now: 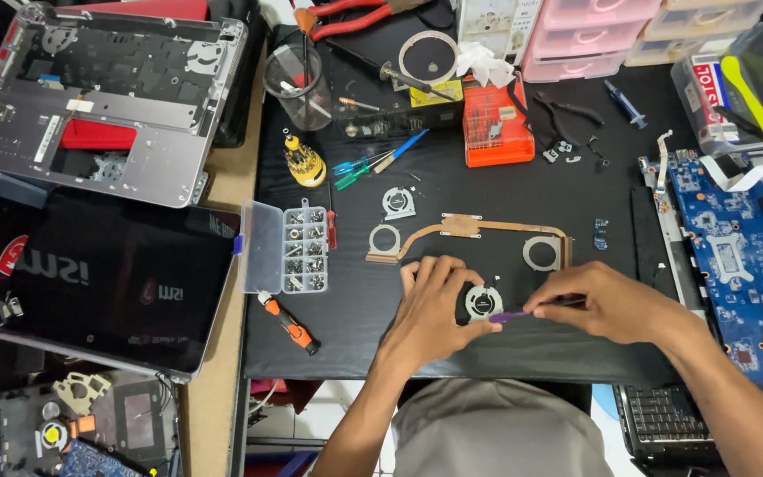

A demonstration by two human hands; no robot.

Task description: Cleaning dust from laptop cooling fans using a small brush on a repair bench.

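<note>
Fan rotor (484, 303), a small round part with a pale hub, lies on the black work mat (523, 190) near its front edge, directly below the copper heat-pipe assembly (470, 231).

Work from the large references down:

1. Work mat. Keep the rotor flat on it. A grey laptop base shell (99, 97) and a closed black laptop (117, 283) lie well to the left; a blue circuit board (739, 265) lies to the right.
2. Heat-pipe assembly. Its two ring-shaped fan frames sit apart from the rotor; a second loose fan (398, 202) lies above them.
3. Your left hand (430, 309) curls round the rotor's left side, fingers pressed on its rim and on the mat. Hold it firmly enough that it cannot turn.
4. Your right hand (607, 305) pinches a slim purple tool (512, 315) between thumb and fingertips, tip at the rotor's lower right edge. Keep the tool low and the pressure light; the blades are likely thin and would bend easily.

Containers and labels by position:
- Clear compartment box of screws (304, 247), lid open, left of the heat pipe.
- Orange plastic case (496, 128), top centre.
- Yellow label on a black box (439, 93), beside the orange case.
- Pink drawer units (589, 35), top right.
- Clear tub (739, 84) with a red-and-white label, far right.
</note>
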